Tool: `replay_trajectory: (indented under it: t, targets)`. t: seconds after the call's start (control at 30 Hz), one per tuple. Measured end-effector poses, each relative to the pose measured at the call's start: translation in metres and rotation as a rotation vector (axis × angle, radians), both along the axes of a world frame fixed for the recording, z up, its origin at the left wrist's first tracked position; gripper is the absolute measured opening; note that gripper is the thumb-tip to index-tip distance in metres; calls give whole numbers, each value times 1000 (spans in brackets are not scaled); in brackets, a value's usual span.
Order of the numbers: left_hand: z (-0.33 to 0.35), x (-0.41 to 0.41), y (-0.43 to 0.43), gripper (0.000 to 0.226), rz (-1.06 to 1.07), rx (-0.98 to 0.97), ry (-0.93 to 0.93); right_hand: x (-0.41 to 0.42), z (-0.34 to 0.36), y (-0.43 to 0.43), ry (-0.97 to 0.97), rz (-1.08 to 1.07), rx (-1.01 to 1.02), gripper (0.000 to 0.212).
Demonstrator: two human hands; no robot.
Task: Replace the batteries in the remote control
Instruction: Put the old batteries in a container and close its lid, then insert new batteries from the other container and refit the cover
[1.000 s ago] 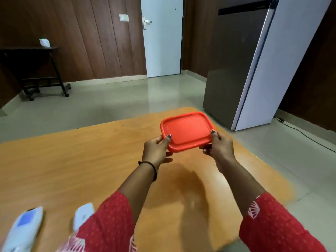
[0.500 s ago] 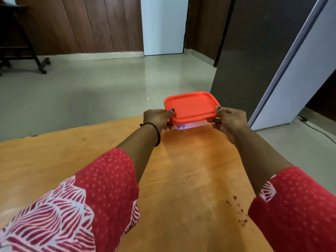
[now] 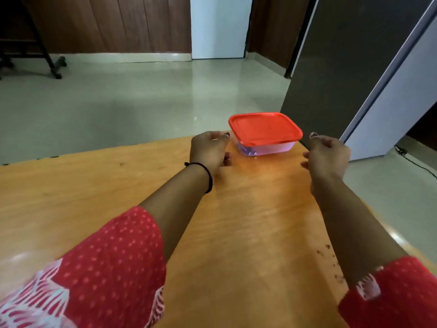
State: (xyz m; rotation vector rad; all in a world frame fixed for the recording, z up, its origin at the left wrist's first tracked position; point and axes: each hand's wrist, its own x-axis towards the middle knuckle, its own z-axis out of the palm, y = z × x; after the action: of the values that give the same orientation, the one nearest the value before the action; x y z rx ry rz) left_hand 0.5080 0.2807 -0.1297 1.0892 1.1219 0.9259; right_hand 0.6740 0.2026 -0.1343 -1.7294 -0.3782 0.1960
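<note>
1. Table (image 3: 248, 233) of orange wood fills the lower frame, its near edge cut off.
2. Two sleeves (image 3: 113, 268), red and patterned, run off the bottom corners.
3. One container (image 3: 266, 147) with a red lid (image 3: 264, 127) now stands at the table's far edge, centre-right; its contents are hard to make out.
4. Left hand (image 3: 209, 149) and right hand (image 3: 327, 155) have let go, fingers loosely curled and empty, flanking it.
5. Remote control is out of view.

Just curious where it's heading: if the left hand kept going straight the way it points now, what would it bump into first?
Probably the red-lidded container; the left hand sits just beside its left end, though depth is hard to judge.
</note>
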Motion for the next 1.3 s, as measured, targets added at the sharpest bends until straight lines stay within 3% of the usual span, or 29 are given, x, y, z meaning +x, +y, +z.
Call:
replay_trajectory:
  t: [0.07, 0.2, 0.4, 0.6, 0.77, 1.03, 1.2, 1.3]
  targets:
    - [7, -21, -21, 20, -36, 62, 32, -33, -1, -21, -53, 37, 33, 16]
    - [38, -100, -105, 17, -105, 192, 32, -130, 13, -89, 188, 334, 199, 16]
    - [63, -226, -234, 19, -47, 243, 9, -240, 54, -207, 350, 501, 279, 22]
    - [89, -385, -424, 22, 104, 164, -108, -383, 91, -376, 501, 641, 280, 23]
    - [93, -459, -520, 22, 257, 71, -198, -475, 109, -465, 494, 750, 213, 23]
    - [76, -527, -515, 14, 466, -25, -360, -553, 88, -468, 354, 914, -11, 22]
    - [53, -558, -447, 18, 712, -54, -352, -588, 65, -391, 140, 1020, -88, 13]
    - [28, -570, -411, 21, 789, -32, -288, -609, 42, -332, -28, 1074, -117, 26]
